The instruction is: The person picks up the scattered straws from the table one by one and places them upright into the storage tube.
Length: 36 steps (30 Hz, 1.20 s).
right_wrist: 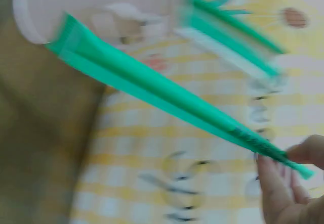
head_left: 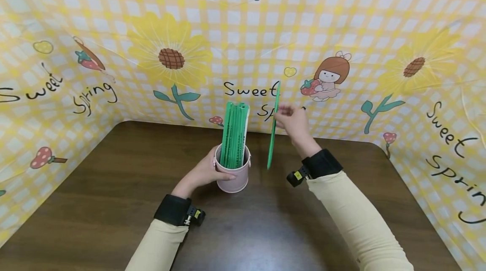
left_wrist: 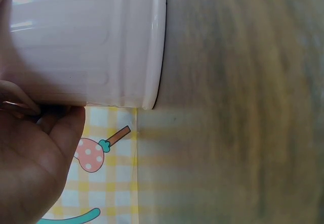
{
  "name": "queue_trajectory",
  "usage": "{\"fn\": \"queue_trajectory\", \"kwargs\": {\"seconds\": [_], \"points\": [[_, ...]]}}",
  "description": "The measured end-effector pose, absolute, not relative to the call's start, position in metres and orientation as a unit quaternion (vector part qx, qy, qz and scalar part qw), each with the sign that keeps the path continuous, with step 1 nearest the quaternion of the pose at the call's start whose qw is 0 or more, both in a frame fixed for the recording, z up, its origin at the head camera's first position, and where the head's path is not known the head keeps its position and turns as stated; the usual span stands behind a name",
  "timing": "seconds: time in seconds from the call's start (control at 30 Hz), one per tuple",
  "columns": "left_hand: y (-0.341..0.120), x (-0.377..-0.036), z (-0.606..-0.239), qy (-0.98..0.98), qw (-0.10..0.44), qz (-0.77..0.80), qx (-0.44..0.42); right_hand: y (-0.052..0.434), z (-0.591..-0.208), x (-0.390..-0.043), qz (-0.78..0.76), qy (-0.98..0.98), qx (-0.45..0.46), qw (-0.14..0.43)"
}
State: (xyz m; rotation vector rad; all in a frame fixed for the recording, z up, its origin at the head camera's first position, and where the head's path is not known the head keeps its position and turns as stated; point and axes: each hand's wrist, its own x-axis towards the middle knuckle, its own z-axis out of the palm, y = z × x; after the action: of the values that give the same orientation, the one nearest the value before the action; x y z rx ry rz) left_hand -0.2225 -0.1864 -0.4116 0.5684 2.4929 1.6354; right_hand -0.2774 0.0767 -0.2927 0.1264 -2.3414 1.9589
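My left hand [head_left: 205, 170] grips a pale pink bucket [head_left: 233, 181] from its left side, thumb across the front. In the left wrist view, the bucket wall [left_wrist: 76, 37] fills the upper left, with the left hand [left_wrist: 35, 158] below it. A bunch of long green stick packets [head_left: 233, 136] with dark print stands upright in the bucket. To the right of the bucket, my right hand [head_left: 294, 123] pinches one slim green stick packet [head_left: 271, 144] near its middle, held nearly vertical. Seen from the right wrist, that packet has a flat crimped end; what it contains is hidden.
The bucket stands on a dark brown wooden table [head_left: 114, 195]. A yellow checked cloth [head_left: 243, 30] with printed flowers and lettering rises behind the table and along both sides. Black wrist straps with small cameras [head_left: 300, 176] sit on both wrists.
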Motion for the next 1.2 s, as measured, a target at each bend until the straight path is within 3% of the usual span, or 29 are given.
{"fn": "queue_trajectory", "kwargs": {"seconds": [0.13, 0.3, 0.8, 1.2], "points": [[-0.188, -0.222, -0.414, 0.816, 0.049, 0.542, 0.196, 0.067, -0.262, -0.267, 0.707, -0.69, 0.093, 0.125], [-0.191, -0.222, -0.415, 0.813, 0.048, 0.545, 0.2, 0.049, -0.256, -0.253, 0.713, -0.665, 0.148, 0.166], [-0.19, -0.222, -0.41, 0.82, 0.055, 0.537, 0.191, 0.018, -0.332, -0.257, 0.591, -0.787, 0.137, 0.114], [-0.187, -0.222, -0.411, 0.82, 0.057, 0.536, 0.191, 0.013, -0.354, -0.25, 0.55, -0.819, 0.136, 0.09]]}}
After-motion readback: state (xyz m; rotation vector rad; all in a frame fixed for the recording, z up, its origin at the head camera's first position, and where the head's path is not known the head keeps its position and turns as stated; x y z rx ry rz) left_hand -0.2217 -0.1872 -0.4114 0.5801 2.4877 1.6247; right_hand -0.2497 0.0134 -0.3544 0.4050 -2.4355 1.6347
